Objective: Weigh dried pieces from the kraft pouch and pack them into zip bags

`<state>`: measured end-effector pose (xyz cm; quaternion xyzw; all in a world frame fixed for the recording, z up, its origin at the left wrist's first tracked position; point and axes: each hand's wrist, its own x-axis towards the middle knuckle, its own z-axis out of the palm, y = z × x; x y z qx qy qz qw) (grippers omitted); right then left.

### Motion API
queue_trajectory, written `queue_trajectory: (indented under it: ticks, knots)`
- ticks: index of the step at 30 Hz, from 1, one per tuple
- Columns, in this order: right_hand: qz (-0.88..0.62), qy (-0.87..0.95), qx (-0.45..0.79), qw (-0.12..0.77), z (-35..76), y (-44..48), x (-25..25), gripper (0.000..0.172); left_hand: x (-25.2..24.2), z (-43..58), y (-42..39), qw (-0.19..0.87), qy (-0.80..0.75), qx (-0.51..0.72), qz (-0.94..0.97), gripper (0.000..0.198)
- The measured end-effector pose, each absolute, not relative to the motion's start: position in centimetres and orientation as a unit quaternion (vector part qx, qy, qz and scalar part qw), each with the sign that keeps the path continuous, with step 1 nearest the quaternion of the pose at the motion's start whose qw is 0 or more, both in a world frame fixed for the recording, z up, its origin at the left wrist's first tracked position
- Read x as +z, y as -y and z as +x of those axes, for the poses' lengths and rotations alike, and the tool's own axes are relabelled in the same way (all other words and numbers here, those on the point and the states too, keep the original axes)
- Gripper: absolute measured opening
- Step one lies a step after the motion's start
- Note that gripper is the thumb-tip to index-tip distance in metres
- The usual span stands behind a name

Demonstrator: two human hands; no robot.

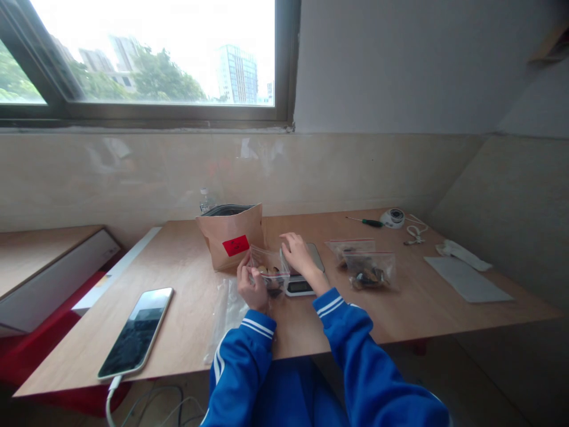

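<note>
My left hand (253, 286) pinches the edge of a clear zip bag (268, 261), which has some dark and tan pieces inside. My right hand (299, 255) is just right of that bag, over a small digital scale (300, 287); its fingers are partly spread, and nothing shows in them. Behind the left hand stands an open brown paper pouch (217, 237) with a red label. Flat clear bags (226, 311) lie on the table under and left of my left hand. To the right of the scale are two filled zip bags (372, 276) with dark contents.
A charging phone (137, 332) lies at the left of the wooden table (191, 332). At the back right are a screwdriver (372, 223), a white dome device (393, 218) and its cable. White sheets (469, 279) lie further right. A bottle (205, 200) stands behind the pouch.
</note>
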<state>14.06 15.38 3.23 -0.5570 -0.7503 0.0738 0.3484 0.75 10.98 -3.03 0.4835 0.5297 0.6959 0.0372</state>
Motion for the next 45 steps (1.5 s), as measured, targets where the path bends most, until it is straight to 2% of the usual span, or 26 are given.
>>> queue_trajectory:
  ticks: [3,6,9,11,14,16,22,25,29,30,33,34,35,38,45]
  knots:
    - [-0.573,0.766,0.083,0.28,15.5,-16.1,0.4,0.026,-3.1,0.8,-11.1,0.034,-0.528,0.698,0.482,0.025]
    - [-0.582,0.755,0.084,0.29,16.3,-16.1,-1.2,0.019,-3.1,0.8,-11.1,0.035,-0.523,0.699,0.486,0.025]
    - [-0.583,0.743,0.086,0.317,16.3,-16.0,-1.0,0.021,-3.1,0.8,-11.0,0.039,-0.523,0.7,0.484,0.025]
    - [-0.571,0.716,0.116,0.384,15.9,-15.9,-0.1,0.02,-3.0,0.9,-11.0,0.038,-0.526,0.7,0.481,0.025]
    - [-0.518,0.628,0.231,0.533,14.6,-15.5,2.0,0.02,-3.0,0.8,-11.0,0.026,-0.53,0.697,0.483,0.025]
    - [-0.478,0.593,0.313,0.567,13.2,-15.0,3.5,0.024,-3.0,0.8,-11.1,0.014,-0.533,0.693,0.485,0.025]
    - [-0.407,0.686,0.385,0.463,9.9,-12.8,5.8,0.03,-3.1,0.7,-11.2,-0.004,-0.546,0.7,0.461,0.023]
    - [-0.384,0.701,0.367,0.476,10.2,-11.7,5.8,0.025,-3.1,0.7,-11.1,0.011,-0.55,0.705,0.447,0.024]
    - [-0.435,0.696,0.245,0.516,11.8,-10.2,4.7,0.025,-3.1,0.6,-11.2,0.02,-0.55,0.711,0.438,0.024]
    - [-0.456,0.691,0.23,0.512,12.1,-9.8,4.2,0.029,-3.1,0.6,-11.2,0.021,-0.551,0.714,0.432,0.025]
    - [-0.507,0.671,0.246,0.481,12.4,-8.5,2.5,0.063,-2.9,0.6,-11.2,0.035,-0.55,0.726,0.412,0.027]
    - [-0.52,0.661,0.267,0.471,12.3,-8.2,2.0,0.067,-2.8,0.7,-11.1,0.041,-0.545,0.731,0.409,0.028]
    - [-0.526,0.652,0.291,0.463,12.1,-7.9,1.6,0.061,-2.7,0.7,-11.0,0.045,-0.537,0.736,0.409,0.029]
    - [-0.507,0.634,0.342,0.473,11.7,-7.6,1.4,0.025,-2.4,0.7,-10.5,0.048,-0.513,0.744,0.426,0.03]
    - [-0.452,0.57,0.302,0.616,13.3,-7.5,2.9,0.027,-2.6,0.5,-11.1,0.108,-0.47,0.754,0.447,0.022]
